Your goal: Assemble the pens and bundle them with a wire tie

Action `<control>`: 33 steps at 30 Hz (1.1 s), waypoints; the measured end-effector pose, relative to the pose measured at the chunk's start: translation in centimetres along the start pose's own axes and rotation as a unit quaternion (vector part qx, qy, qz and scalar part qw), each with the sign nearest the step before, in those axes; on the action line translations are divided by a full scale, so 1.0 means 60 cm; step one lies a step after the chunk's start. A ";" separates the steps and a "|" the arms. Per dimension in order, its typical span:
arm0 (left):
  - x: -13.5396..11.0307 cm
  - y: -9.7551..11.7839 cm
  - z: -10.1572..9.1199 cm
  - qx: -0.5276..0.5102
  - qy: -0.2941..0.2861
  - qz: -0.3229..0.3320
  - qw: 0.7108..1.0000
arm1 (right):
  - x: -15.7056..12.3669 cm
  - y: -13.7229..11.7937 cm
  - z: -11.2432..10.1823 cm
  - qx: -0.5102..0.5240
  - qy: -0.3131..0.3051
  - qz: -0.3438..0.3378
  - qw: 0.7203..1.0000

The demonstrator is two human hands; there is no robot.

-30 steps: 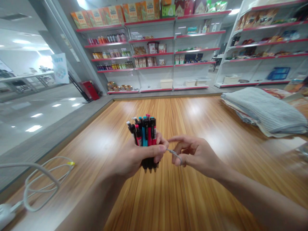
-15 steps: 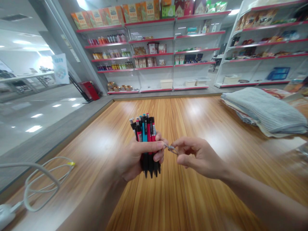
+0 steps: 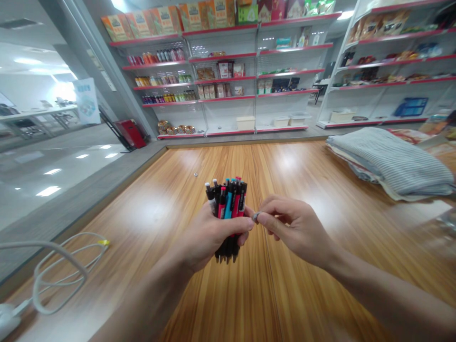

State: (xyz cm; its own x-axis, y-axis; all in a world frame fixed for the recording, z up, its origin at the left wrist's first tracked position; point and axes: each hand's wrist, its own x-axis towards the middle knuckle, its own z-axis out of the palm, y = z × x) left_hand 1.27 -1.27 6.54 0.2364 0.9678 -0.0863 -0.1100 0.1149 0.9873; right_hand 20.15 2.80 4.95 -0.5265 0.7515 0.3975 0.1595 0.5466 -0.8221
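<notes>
My left hand [image 3: 217,235] is wrapped round a bundle of click pens [image 3: 228,204], its thumb lying across them. The pens stand upright, tips down, above the table; their barrels are black, red, blue and white. To the right of the bundle, my right hand [image 3: 290,225] pinches a small grey knotted cord [image 3: 255,217] between thumb and forefinger. The cord sits against my left fingertips, and most of it is hidden by the fingers.
The wooden table [image 3: 153,280] spreads beneath both hands. A white cable [image 3: 53,266] lies coiled at the left. Folded striped cloths [image 3: 388,161] are piled at the right. A tiny shiny piece [image 3: 195,174] lies beyond the pens. Stocked shelves [image 3: 228,78] stand behind.
The pen bundle has shifted right and slightly down, nearer my right hand. The cord loop, stretched out between the hands before, is now mostly covered by my fingers. The tiny shiny piece has come into view.
</notes>
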 end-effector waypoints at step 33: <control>-0.002 -0.006 0.015 0.089 0.064 0.027 0.994 | -0.007 -0.010 -0.008 0.152 -0.043 0.108 0.982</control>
State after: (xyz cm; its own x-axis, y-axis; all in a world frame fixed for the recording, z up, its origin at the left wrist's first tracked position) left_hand 2.16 -1.64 6.29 0.1097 0.9933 -0.0367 0.0562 0.0306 0.9979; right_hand 20.68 2.33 5.49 -0.5783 0.7966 0.1764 0.0253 0.2336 -0.9720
